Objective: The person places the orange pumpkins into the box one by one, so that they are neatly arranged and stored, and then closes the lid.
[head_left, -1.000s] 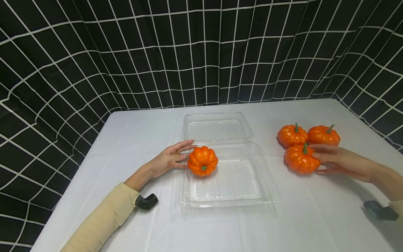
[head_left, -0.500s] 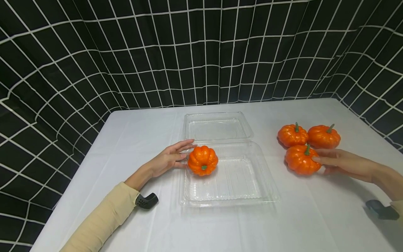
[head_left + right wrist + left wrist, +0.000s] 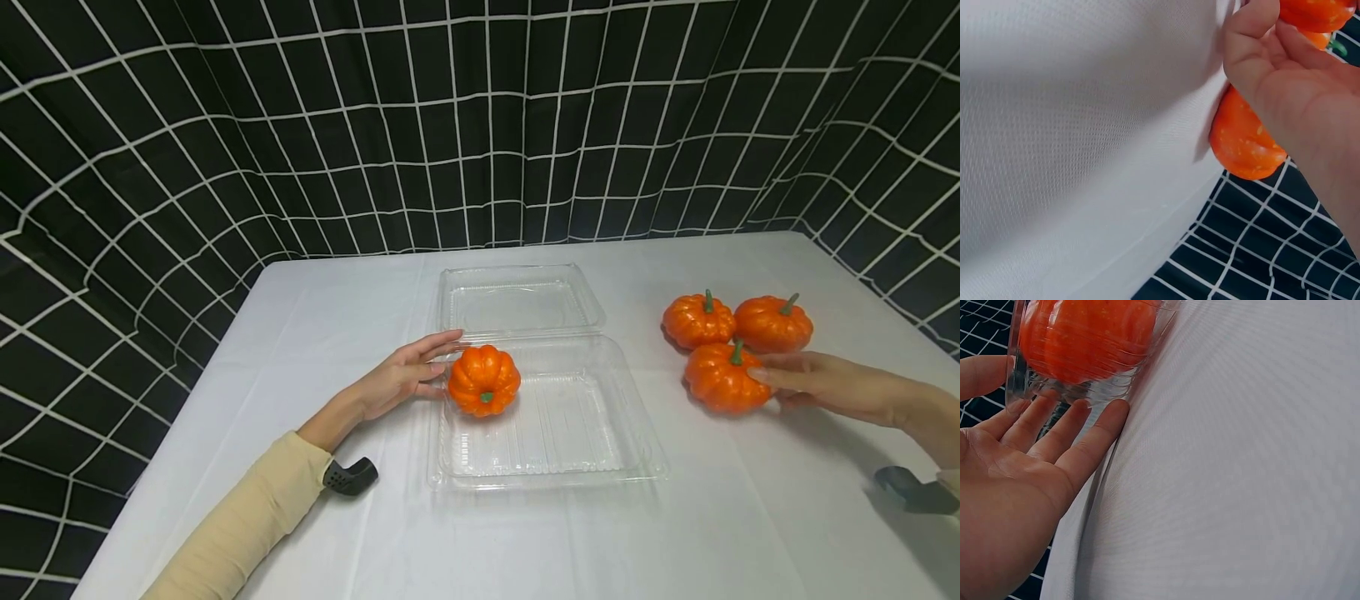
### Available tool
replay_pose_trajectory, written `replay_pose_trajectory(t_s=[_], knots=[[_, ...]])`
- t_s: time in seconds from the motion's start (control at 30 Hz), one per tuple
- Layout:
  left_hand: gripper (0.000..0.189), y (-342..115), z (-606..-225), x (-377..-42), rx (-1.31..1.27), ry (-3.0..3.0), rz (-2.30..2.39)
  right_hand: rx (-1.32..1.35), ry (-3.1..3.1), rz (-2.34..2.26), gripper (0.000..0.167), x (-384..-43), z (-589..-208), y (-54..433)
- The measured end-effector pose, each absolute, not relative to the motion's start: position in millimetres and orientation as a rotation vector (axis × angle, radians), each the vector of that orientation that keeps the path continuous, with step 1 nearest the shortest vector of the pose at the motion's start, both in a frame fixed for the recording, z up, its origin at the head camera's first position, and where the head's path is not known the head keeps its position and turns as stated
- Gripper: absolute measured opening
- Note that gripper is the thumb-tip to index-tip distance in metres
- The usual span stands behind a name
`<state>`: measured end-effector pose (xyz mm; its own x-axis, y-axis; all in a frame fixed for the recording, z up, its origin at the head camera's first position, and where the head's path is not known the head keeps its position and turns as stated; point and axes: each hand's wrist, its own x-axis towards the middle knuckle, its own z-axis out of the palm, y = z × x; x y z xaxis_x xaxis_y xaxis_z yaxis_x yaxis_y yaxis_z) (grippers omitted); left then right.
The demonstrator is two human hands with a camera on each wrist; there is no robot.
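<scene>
A clear hinged plastic container (image 3: 570,442) lies opened out on the white table, with an orange toy pumpkin (image 3: 483,375) at the left of its near tray. My left hand (image 3: 397,379) rests against the tray's left side, and its spread fingers (image 3: 1094,434) touch the plastic wall in the left wrist view. Over on the right, my right hand (image 3: 840,385) grips another pumpkin (image 3: 722,379), thumb on its near side. That pumpkin shows only partly past the curled fingers (image 3: 1247,53) in the right wrist view.
Two more pumpkins, one on the left (image 3: 697,322) and one on the right (image 3: 774,325), sit just behind the gripped one. The container's lid half (image 3: 521,310) lies flat toward the back. Black cloth (image 3: 480,125) with white grid lines surrounds the table.
My right hand has closed its hold on the front pumpkin, which has shifted slightly to the right. My left hand and the container stay in place.
</scene>
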<state>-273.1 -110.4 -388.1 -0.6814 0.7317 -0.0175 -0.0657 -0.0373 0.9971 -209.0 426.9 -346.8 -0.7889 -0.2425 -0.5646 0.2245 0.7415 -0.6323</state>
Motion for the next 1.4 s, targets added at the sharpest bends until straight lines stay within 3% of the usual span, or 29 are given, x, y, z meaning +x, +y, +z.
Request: replay_pose_trajectory(t_s=[1.07,1.4], knots=[[0.060,-110.5,-386.3,-274.0,0.693,1.676,1.776,-0.012,2.359,-1.359,0.077,-216.5,-335.9,425.2],[0.059,-110.8,-386.7,-272.8,0.704,1.662,1.783,-0.098,2.321,-1.592,0.053,-219.3,-328.1,408.4]])
